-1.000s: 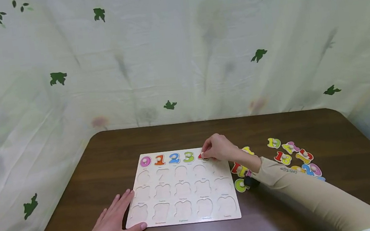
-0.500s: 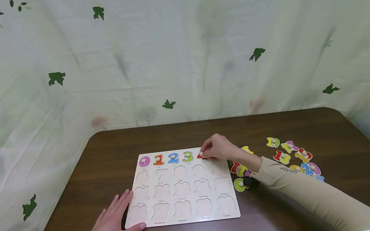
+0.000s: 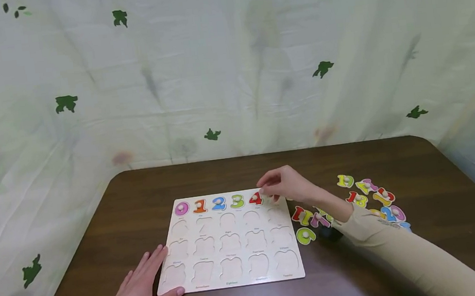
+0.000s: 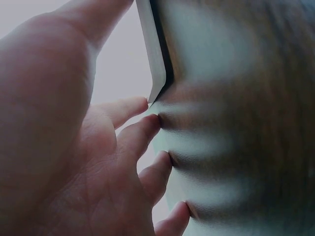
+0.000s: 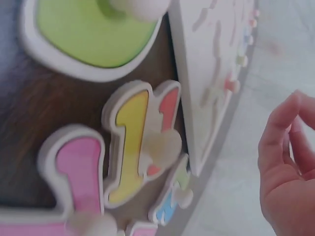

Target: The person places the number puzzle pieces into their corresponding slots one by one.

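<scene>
Pieces 0 to 4 [image 3: 219,203] on white board [image 3: 217,245], "Eighteen" label [image 3: 232,283] below.

My right hand [image 3: 289,184]: covers the top right corner of the board [image 3: 242,240]; cut off by the right wrist view's edge
My left hand [image 3: 136,287]: thumb tip lost past the top of the left wrist view
My sleeve [image 3: 390,238]: hides parts of some numbers [image 3: 398,213]
Words under the slots: many too small for me to read
Green number [image 5: 98,37]: cut off at the top
Table [image 4: 246,128]: blurred past my left fingertips
</scene>
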